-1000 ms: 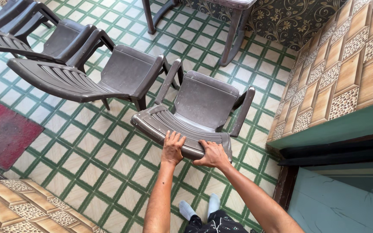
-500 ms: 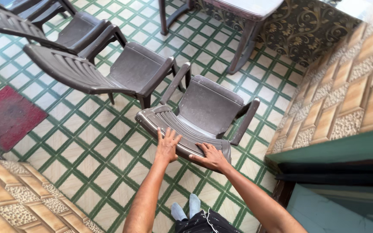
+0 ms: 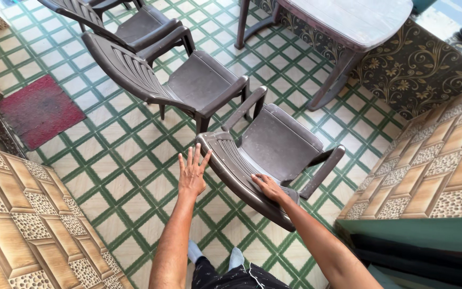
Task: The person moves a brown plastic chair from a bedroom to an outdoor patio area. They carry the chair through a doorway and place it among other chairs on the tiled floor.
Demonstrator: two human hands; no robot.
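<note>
Resting flat on the backrest of a dusty brown moulded-plastic armchair (image 3: pixel 274 150) at frame centre, the right hand (image 3: pixel 267 187) grips nothing; the left hand (image 3: pixel 192 171) hovers beside it, fingers spread wide, above green-and-cream tiled floor (image 3: pixel 118 160).

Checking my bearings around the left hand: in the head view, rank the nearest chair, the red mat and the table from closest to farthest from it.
From the left hand:
1. Nearest chair: its backrest edge lies just right of the fingers.
2. Red mat: up and to the left on the tiled floor.
3. Table: top right, beyond the chair.
</note>
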